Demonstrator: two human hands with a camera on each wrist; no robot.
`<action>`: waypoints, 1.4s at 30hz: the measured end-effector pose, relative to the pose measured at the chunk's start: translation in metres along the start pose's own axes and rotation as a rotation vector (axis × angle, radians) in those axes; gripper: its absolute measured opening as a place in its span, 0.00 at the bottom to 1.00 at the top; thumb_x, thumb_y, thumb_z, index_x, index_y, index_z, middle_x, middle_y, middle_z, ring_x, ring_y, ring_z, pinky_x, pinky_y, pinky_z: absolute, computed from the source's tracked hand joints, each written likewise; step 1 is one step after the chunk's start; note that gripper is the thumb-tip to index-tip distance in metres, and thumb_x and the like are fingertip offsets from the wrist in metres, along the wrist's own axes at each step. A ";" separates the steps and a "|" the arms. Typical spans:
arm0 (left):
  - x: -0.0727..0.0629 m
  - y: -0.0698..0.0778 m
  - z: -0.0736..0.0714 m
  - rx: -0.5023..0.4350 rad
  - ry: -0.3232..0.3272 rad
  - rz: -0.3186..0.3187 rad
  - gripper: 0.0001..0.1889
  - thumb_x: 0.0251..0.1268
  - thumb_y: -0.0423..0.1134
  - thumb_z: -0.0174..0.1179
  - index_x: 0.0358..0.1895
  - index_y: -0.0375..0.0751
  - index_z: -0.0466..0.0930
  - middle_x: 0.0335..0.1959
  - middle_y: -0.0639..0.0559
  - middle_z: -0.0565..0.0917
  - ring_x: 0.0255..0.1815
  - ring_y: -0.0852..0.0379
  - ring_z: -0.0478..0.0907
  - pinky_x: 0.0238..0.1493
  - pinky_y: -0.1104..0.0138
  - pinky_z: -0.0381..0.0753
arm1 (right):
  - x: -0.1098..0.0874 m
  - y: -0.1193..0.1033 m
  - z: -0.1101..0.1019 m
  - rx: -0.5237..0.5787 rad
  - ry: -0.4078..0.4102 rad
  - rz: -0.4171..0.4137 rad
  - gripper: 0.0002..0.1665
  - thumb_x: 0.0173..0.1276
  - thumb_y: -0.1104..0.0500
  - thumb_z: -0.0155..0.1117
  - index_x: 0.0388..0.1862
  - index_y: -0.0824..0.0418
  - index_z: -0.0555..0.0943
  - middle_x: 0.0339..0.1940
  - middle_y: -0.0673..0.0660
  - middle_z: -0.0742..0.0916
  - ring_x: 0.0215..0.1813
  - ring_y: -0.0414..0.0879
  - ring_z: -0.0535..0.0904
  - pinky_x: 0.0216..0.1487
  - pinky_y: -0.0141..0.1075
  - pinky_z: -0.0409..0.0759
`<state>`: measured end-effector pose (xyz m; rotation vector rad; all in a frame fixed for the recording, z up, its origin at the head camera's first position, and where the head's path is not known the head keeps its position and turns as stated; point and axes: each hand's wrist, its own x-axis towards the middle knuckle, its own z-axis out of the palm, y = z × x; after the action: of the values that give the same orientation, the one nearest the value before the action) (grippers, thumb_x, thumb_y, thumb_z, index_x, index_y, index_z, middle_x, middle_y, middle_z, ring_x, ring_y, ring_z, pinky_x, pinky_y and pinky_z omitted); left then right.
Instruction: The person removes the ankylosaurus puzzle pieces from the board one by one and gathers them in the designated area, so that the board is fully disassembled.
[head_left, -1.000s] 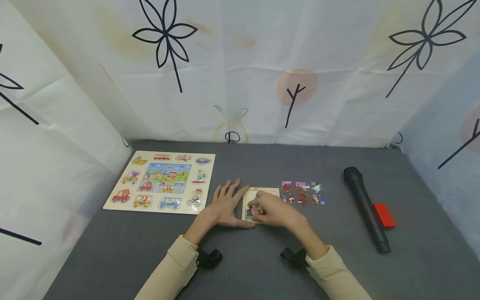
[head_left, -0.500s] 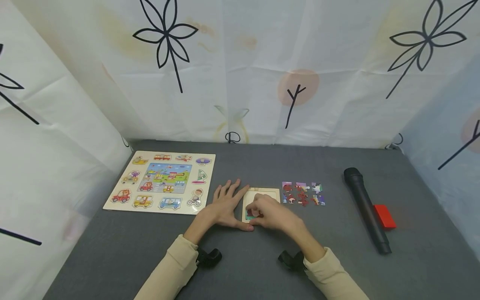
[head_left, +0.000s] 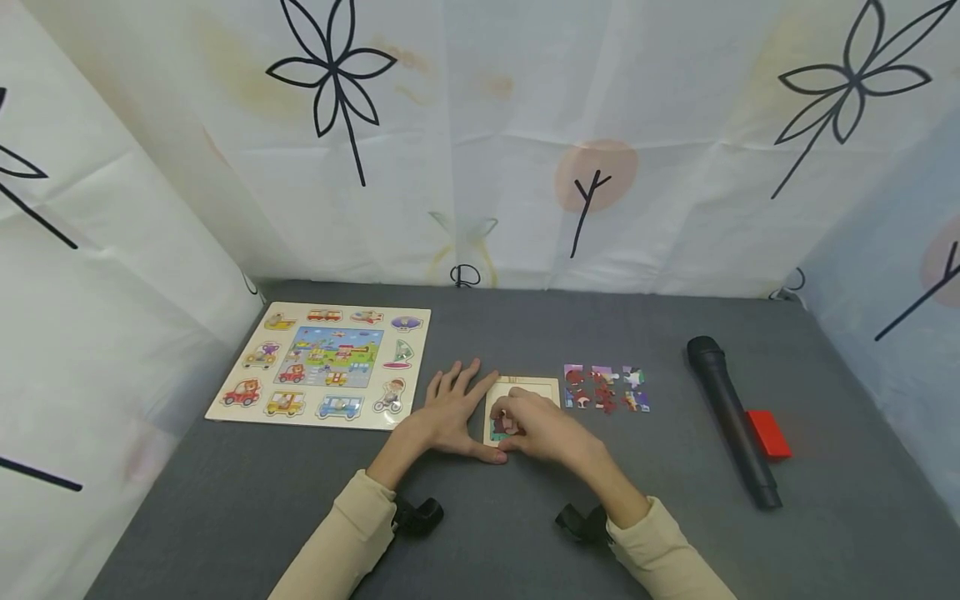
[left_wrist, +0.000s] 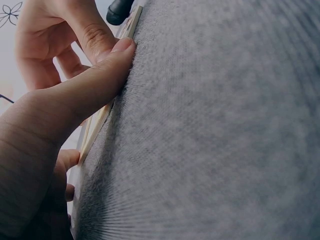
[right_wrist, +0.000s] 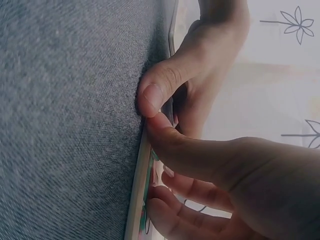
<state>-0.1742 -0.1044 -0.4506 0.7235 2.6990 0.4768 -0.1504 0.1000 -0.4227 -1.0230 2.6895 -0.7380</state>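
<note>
The small wooden puzzle board lies flat in front of me in the head view, a reddish-brown and green picture at its near left part. My left hand steadies it, fingers spread, with the thumb along the near left corner. The right hand bends over the board, thumb at its near edge and curled fingers around a puzzle piece, largely hidden. In the right wrist view the right thumb and left thumb touch at the corner. To the board's right lie several loose puzzle pieces.
A large vehicle-picture board lies at the left, close to the left hand. Farther right rest a black microphone and a red block. A patterned white curtain borders the grey tabletop.
My right hand has shifted slightly left and toward me over the near left part of the small board; its thumb now reaches the edge. The left hand stays nearly still.
</note>
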 end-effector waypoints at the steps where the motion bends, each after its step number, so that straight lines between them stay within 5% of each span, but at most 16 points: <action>1: 0.000 0.000 0.000 0.001 -0.001 -0.001 0.64 0.45 0.72 0.73 0.84 0.56 0.48 0.86 0.40 0.44 0.86 0.32 0.39 0.81 0.34 0.41 | 0.000 0.000 0.000 0.003 0.000 0.003 0.16 0.59 0.61 0.79 0.45 0.60 0.85 0.35 0.54 0.82 0.34 0.41 0.74 0.34 0.28 0.72; 22: 0.000 0.002 -0.001 0.007 -0.002 -0.005 0.65 0.45 0.72 0.73 0.85 0.55 0.46 0.86 0.40 0.44 0.86 0.33 0.38 0.81 0.34 0.41 | -0.008 0.002 -0.006 0.002 0.016 -0.008 0.15 0.69 0.63 0.71 0.53 0.64 0.86 0.38 0.55 0.84 0.33 0.38 0.75 0.35 0.27 0.75; 34: -0.001 0.002 -0.001 -0.002 -0.007 -0.012 0.64 0.46 0.71 0.73 0.85 0.56 0.46 0.86 0.39 0.44 0.86 0.33 0.38 0.81 0.34 0.41 | -0.039 0.025 -0.033 -0.049 0.071 0.091 0.14 0.66 0.62 0.73 0.51 0.62 0.87 0.41 0.54 0.85 0.35 0.39 0.73 0.36 0.30 0.75; 42: -0.001 0.002 0.000 -0.009 -0.009 -0.010 0.64 0.46 0.71 0.72 0.85 0.57 0.45 0.86 0.40 0.43 0.86 0.33 0.38 0.82 0.35 0.39 | -0.064 0.045 -0.045 -0.110 0.074 0.161 0.17 0.65 0.63 0.73 0.53 0.62 0.86 0.45 0.55 0.86 0.43 0.45 0.80 0.45 0.40 0.82</action>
<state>-0.1725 -0.1033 -0.4493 0.7084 2.6891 0.4817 -0.1430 0.1889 -0.4079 -0.8040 2.8629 -0.6159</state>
